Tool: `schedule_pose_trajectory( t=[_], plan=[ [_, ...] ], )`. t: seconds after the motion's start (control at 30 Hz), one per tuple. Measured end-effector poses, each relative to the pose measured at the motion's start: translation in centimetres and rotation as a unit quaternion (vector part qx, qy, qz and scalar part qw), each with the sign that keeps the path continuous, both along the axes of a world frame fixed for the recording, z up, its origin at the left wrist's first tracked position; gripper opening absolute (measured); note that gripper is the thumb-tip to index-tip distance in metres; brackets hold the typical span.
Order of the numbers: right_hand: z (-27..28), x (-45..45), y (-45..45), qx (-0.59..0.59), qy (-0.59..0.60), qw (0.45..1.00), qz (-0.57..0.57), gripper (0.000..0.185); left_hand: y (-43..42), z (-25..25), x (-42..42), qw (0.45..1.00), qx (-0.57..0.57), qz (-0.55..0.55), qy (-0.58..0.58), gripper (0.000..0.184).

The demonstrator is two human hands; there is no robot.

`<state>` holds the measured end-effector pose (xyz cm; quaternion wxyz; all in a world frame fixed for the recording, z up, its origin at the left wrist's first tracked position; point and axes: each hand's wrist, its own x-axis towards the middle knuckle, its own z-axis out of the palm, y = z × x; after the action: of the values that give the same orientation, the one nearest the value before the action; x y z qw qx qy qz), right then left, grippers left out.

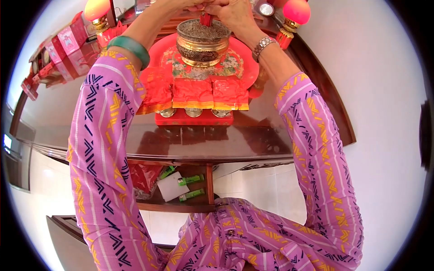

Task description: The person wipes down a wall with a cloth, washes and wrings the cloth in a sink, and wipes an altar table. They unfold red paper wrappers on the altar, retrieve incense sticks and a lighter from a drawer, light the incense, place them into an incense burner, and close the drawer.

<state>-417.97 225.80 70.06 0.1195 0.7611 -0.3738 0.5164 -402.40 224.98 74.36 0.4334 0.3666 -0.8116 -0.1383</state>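
Both of my hands meet at the top edge of the head view, above a brass incense burner [202, 47] filled with grey ash. The fingers of my left hand [193, 4] are closed, and partly cut off by the frame. My right hand [231, 14] is pinched shut close beside it. A small red object [206, 19] stands in the ash just under the fingers; whether they grip it is hidden. The burner sits on a round red tray [246, 61] with a floral pattern. In front lie several red packets [193, 93] over small metal cups [193, 112] on a red stand [194, 120].
Glowing lamps stand left [97, 10] and right [296, 12] on the dark wooden table [253, 142]. Pink boxes [68, 43] are stacked at left. Below, an open drawer [181, 207] juts toward me, holding green lighters [191, 179], white paper [172, 187] and a red bag [144, 177].
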Motion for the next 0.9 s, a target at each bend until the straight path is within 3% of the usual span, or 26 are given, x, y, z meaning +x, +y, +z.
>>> schedule_pose_trajectory(
  t=[0.13,0.2,0.3,0.4,0.5,0.6,0.83,0.9],
  plan=[
    [-0.1,-0.2,0.3,-0.015,0.011,1.000,0.009,0.016,0.6,0.0,-0.3,1.000,0.016,0.005,0.005,0.025],
    [0.6,0.1,1.7,0.174,-0.088,0.980,0.048,0.015,0.4,-0.1,-0.3,0.999,0.029,-0.013,0.029,0.024],
    [0.7,0.5,1.9,0.245,-0.191,0.942,0.126,0.012,0.3,-0.1,-0.2,0.998,0.033,-0.029,0.039,0.024],
    [0.9,0.6,1.9,0.261,-0.190,0.939,0.119,0.010,0.5,0.0,-0.1,1.000,0.014,-0.002,0.023,0.025],
    [0.8,0.8,1.6,0.231,-0.176,0.949,0.121,0.011,-0.2,-0.2,0.3,0.996,-0.082,0.031,-0.033,0.025],
    [0.7,0.5,1.6,0.140,-0.090,0.983,0.081,0.011,-0.4,-0.4,0.3,0.999,-0.032,0.018,-0.003,0.026],
    [0.4,0.1,1.7,0.176,-0.116,0.975,0.076,0.012,-0.1,-0.6,-0.2,0.994,-0.083,0.055,-0.036,0.025],
    [0.2,-0.1,1.2,0.072,-0.060,0.995,0.046,0.014,-0.1,-0.5,-0.3,0.996,-0.065,0.046,-0.027,0.025]
  ],
)
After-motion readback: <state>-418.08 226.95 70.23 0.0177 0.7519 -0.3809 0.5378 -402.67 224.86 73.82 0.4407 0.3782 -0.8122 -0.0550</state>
